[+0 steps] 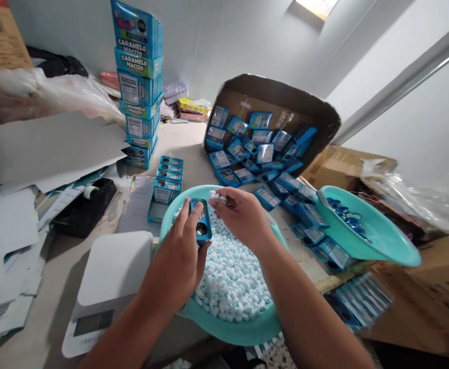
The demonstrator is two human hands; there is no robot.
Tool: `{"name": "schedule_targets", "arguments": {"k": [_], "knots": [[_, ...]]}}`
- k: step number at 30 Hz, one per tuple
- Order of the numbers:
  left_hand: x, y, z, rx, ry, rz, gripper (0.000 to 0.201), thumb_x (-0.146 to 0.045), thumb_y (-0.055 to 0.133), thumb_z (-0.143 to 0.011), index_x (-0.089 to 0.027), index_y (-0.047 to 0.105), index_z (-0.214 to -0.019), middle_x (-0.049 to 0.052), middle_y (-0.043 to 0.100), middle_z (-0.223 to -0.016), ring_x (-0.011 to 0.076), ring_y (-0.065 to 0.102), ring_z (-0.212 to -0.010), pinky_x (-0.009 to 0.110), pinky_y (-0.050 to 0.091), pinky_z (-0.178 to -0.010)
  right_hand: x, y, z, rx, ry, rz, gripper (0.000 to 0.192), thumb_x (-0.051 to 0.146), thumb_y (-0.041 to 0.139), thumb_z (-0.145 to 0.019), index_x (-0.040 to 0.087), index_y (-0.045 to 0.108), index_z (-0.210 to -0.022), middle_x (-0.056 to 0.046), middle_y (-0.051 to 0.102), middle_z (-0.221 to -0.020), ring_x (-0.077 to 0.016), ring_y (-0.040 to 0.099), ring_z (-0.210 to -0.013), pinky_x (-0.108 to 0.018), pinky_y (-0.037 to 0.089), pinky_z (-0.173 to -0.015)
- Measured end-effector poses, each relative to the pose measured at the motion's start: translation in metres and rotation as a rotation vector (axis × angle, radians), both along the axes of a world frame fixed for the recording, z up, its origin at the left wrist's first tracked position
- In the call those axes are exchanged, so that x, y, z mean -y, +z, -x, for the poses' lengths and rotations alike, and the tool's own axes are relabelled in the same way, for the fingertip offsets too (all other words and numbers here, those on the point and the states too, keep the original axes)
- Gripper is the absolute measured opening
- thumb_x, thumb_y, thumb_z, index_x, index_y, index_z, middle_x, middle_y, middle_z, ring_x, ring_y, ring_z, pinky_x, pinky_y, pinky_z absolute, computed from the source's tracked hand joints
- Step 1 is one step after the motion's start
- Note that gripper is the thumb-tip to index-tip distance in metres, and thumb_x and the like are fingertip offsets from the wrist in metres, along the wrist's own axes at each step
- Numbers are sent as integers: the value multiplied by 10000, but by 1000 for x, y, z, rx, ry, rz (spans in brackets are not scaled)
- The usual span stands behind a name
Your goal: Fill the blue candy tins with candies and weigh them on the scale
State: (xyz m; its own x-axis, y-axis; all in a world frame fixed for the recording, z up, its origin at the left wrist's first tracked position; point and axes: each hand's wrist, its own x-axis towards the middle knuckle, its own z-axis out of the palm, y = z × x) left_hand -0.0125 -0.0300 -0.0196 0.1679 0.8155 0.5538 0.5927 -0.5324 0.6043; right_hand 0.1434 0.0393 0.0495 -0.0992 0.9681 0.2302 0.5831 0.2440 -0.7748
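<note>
Head view looks down on a turquoise basin point(247, 330) heaped with small white and pale-blue candies point(232, 277), standing on the tabletop point(193, 154). Left hand point(180, 259) holds a small blue candy box point(201, 219) upright over the basin, its grip closed around the box with thumb and fingers on its sides; a round dark opening shows on the box face. Right hand point(239, 215) hovers just beside the box top, its grip pinched narrow on a few white candies point(215, 195) at the fingertips. Left of the basin sits a white kitchen scale point(107, 287), and behind it a short row of filled blue boxes point(168, 177). Farther back stands a tall stack of cartons marked "CARAMELO MACIZO" point(140, 82). A tipped cardboard box point(281, 110) spills more blue boxes toward a second turquoise basin point(378, 238) on the right.
</note>
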Motion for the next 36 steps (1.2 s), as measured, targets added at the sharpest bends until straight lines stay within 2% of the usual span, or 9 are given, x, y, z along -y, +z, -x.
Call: {"name": "schedule_targets", "arguments": {"k": [3, 7, 11, 14, 18, 21, 28, 36], "knots": [[1, 0, -1, 4, 7, 15, 643, -287, 496, -1030, -214, 183, -1587, 248, 315, -1647, 356, 338, -1534, 568, 500, -1132, 4, 4, 3, -258, 9, 5, 360, 493, 805, -755, 167, 716, -876, -3, 648, -674, -138, 607, -603, -267, 513, -565], [1, -1, -2, 6, 18, 7, 639, -264, 491, -1026, -209, 183, -1583, 255, 313, -1646, 363, 331, -1534, 578, 495, -1132, 12, 12, 9, -591, 52, 125, 423, 508, 863, -700, 164, 745, -916, -40, 729, -814, -109, 622, -603, -240, 549, -550], [-1, -1, -2, 3, 9, 5, 624, -232, 496, -1017, -199, 207, -1569, 265, 332, -1633, 369, 332, -1531, 586, 485, -1138, 16, 12, 15, -724, 65, 254, 418, 485, 908, -648, 177, 765, -892, -42, 743, -827, -92, 611, -586, -208, 535, -516], [-1, 0, -2, -4, 8, 10, 618, -219, 506, -1010, -187, 225, -1559, 274, 335, -1630, 378, 359, -1516, 580, 498, -1128, 17, 10, 18, -765, 76, 272, 398, 467, 915, -648, 191, 773, -897, -36, 746, -827, -88, 615, -600, -198, 531, -530], [-1, 2, -1, -14, -5, 8, 656, -205, 528, -996, -177, 206, -1567, 263, 345, -1630, 366, 365, -1515, 568, 492, -1141, 20, 8, 20, -758, 112, 243, 356, 465, 898, -687, 204, 777, -897, -15, 722, -762, -93, 621, -634, -196, 530, -569], [-2, 4, -1, -37, -10, 0, 669, -195, 540, -986, -154, 201, -1561, 259, 380, -1613, 350, 363, -1521, 561, 481, -1156, 22, 7, 20, -683, 111, 179, 335, 473, 864, -738, 207, 774, -922, -34, 748, -854, -101, 629, -654, -222, 543, -592], [-3, 7, -1, -86, 3, 37, 690, -196, 545, -981, -135, 181, -1564, 256, 346, -1633, 339, 343, -1533, 551, 447, -1192, 26, 11, 19, -269, 132, -45, 203, 372, 831, -783, 200, 789, -882, -9, 677, -680, -112, 580, -582, -231, 484, -517], [-3, 8, -1, -96, 1, 46, 682, -198, 574, -967, -130, 213, -1541, 262, 342, -1632, 344, 378, -1516, 543, 454, -1187, 25, 5, 23, -327, 190, -56, 139, 332, 811, -804, 216, 780, -873, -30, 730, -769, -139, 656, -672, -250, 544, -606]]}}
